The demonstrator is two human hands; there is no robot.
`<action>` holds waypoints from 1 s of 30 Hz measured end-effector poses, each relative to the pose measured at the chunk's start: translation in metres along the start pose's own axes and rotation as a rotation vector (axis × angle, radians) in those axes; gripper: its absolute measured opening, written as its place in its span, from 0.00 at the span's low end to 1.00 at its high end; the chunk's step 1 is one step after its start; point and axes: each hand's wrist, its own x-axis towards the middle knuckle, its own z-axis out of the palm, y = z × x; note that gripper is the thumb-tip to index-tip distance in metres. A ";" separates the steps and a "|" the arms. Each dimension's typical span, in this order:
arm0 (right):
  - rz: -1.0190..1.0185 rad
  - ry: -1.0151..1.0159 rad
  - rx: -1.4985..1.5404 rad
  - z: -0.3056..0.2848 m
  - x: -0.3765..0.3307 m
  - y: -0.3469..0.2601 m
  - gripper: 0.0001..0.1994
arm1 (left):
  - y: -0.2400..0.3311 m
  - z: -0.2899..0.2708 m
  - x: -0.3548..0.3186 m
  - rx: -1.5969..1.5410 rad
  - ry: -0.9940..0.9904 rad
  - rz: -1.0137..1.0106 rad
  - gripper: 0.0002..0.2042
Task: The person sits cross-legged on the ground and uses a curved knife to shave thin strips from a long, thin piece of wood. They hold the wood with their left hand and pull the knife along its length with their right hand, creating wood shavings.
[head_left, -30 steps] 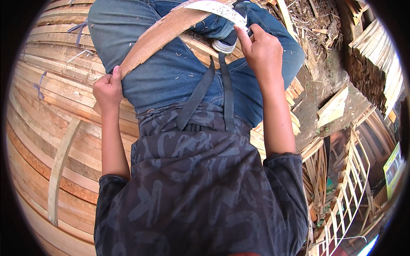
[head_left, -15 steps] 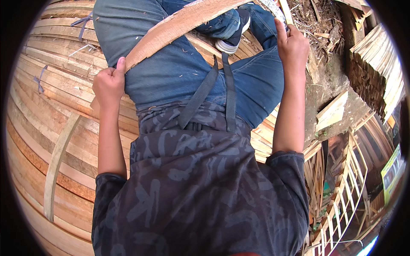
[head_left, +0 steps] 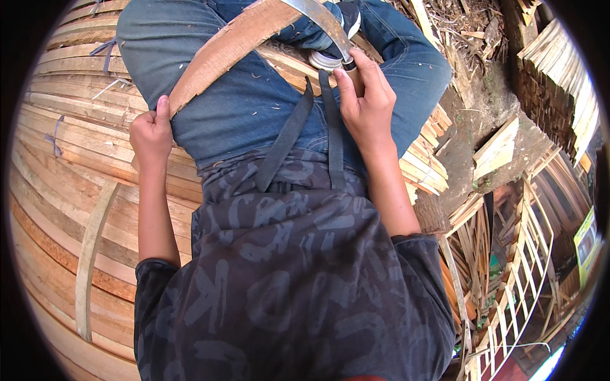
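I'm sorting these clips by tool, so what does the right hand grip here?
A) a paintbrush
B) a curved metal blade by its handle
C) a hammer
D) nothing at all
B: the right hand is closed on the handle of a curved blade that lies over the wooden strip.

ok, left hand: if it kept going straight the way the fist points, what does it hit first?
The left hand grips the near end of the curved wooden strip and points up along it. Straight on, it would likely meet the denim-clad thigh the strip lies across, though depth is unclear.
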 end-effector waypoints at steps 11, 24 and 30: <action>-0.178 -0.026 -0.348 -0.009 0.033 0.024 0.13 | 0.000 0.000 0.001 -0.052 0.011 0.010 0.35; -0.211 0.133 -0.445 -0.037 0.067 0.084 0.11 | 0.004 -0.004 0.003 0.023 -0.028 -0.043 0.35; -0.021 0.126 -0.215 -0.028 0.047 0.047 0.12 | -0.007 0.000 0.002 -0.050 -0.037 0.001 0.35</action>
